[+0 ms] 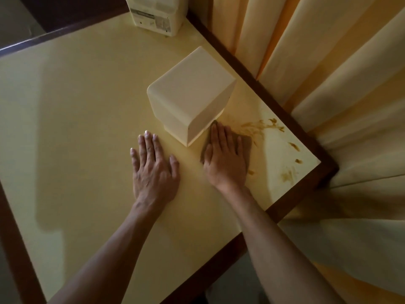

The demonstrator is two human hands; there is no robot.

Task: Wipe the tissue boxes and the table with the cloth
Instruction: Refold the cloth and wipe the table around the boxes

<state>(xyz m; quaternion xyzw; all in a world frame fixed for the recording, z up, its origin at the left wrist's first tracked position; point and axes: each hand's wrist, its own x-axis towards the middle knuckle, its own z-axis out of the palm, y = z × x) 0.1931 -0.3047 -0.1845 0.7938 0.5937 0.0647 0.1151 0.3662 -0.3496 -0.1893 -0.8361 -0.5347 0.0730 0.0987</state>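
Right hand (225,159): fingers straight and laid close together, pressing flat on a brown cloth (246,148). The cloth lies on the table and shows past the fingertips, past the little finger and beside the thumb; the rest is under the palm. The fingertips lie just beside the lower right face of the near tissue box (188,95); whether they touch it cannot be told.

Left hand (153,170): fingers straight and slightly spread, thumb out to the side, palm flat on the bare tabletop. It holds nothing. It lies just to the lower left of the near tissue box, apart from it.

The near tissue box is a plain cream box standing upright on the cream table (76,128), close to the table's dark wooden edge.

Brown smears (260,126) mark the tabletop to the right of the near tissue box, running from beside the cloth out along the table edge towards the table's right corner. More patches (289,175) lie further along, near that corner.

A second tissue box (153,14), with printed labels on its side, stands well beyond the near tissue box at the far edge of the table and is cut off by the top of the view.

Pale yellow curtains (328,73) hang in folds to the right of the near tissue box, past the table edge.
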